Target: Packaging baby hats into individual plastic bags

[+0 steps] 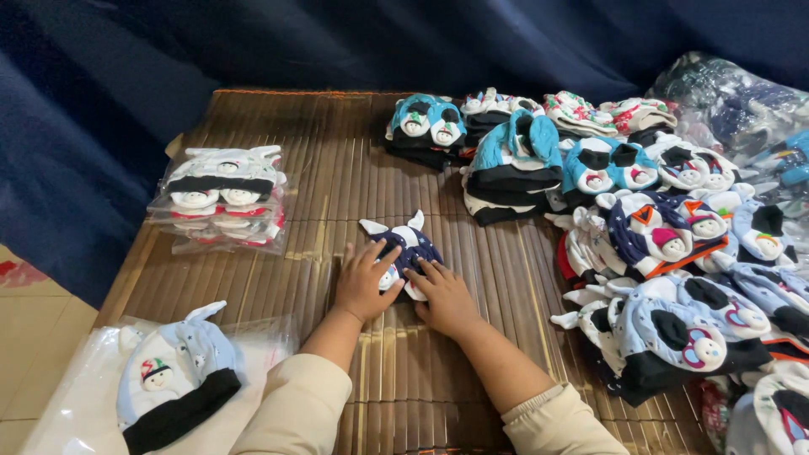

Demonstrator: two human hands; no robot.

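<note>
Item in hand: navy baby hat [407,244] with white ears, centre of frame, lying flat on the slatted bamboo surface [337,152]. Left hand [364,282] and right hand [444,297], both open with fingers spread, press on its lower edge.

Done, apparently: bagged stack of hats [223,198] at left; one pale-blue hat on a plastic bag [173,379], lower left.

Left: loose heap of hats [666,244] filling the right side.

Surroundings: dark blue cloth [101,93] behind; tiled floor [34,320] at left.
</note>
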